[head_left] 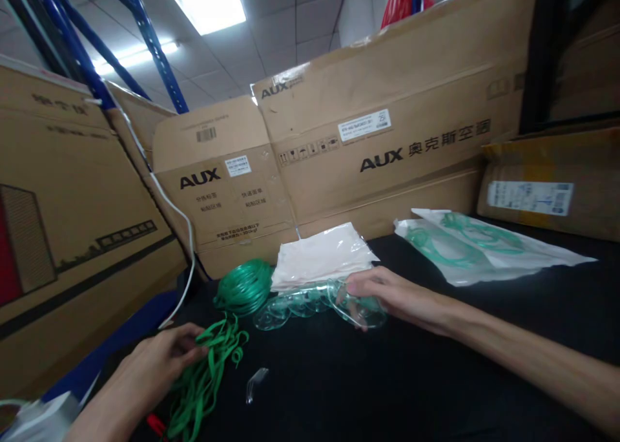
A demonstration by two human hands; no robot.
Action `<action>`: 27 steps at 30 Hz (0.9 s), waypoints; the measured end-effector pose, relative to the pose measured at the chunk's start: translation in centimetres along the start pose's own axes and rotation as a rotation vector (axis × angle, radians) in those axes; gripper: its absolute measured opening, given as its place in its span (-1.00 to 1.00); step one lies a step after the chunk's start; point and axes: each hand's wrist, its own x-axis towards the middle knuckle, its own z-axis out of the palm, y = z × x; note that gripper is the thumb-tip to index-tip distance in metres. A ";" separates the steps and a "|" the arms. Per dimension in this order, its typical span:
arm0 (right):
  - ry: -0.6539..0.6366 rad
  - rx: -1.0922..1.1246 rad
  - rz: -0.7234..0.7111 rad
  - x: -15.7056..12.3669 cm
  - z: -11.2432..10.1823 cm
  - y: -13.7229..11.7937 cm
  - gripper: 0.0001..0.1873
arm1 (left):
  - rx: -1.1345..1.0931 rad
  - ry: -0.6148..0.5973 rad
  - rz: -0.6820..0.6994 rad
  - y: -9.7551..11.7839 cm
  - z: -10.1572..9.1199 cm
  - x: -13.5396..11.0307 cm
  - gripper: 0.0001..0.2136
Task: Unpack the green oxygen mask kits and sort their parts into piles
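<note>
Left hand (pixel 167 358) pinching green straps (pixel 194 390), a tangle that could knot if tugged; well apart and farther out, right hand (pixel 387 288) gripping a clear mask (pixel 372 319), beside masks (pixel 276 314) that could drag along if they cling.

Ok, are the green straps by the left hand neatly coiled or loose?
Loose: the green straps lie in a tangled heap, separate strands curling out by the left hand.

AUX stands three times on the cardboard wall (pixel 334 177), the lower right one beside 奥克斯空调. Its left panel (pixel 227 216) also shows 分拣标签, 快递面单 and, twice, 粘贴区域. An umbrella sign (pixel 303 152) stands among handling marks; the right-hand box's label (pixel 530 197) is too blurred to read.
</note>
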 end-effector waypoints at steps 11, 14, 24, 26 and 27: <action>-0.042 -0.261 -0.027 0.0 0.1 0.4 -0.69 | -0.183 0.145 0.343 10.8 1.5 -2.1 -0.50; -0.028 -0.391 -0.080 0.2 0.1 1.3 -0.60 | -0.357 0.016 0.444 14.6 3.7 -1.9 -0.58; 0.100 -0.846 -0.488 -0.1 -0.2 2.0 -0.55 | -0.576 -0.135 0.427 15.6 6.9 -0.3 -0.52; 0.114 -0.855 -0.502 -0.1 -0.1 1.9 -0.53 | -0.589 -0.137 0.428 15.6 6.7 -0.3 -0.56; 0.121 -0.851 -0.509 -0.1 0.0 1.9 -0.52 | -0.594 -0.133 0.431 15.7 6.6 -0.4 -0.57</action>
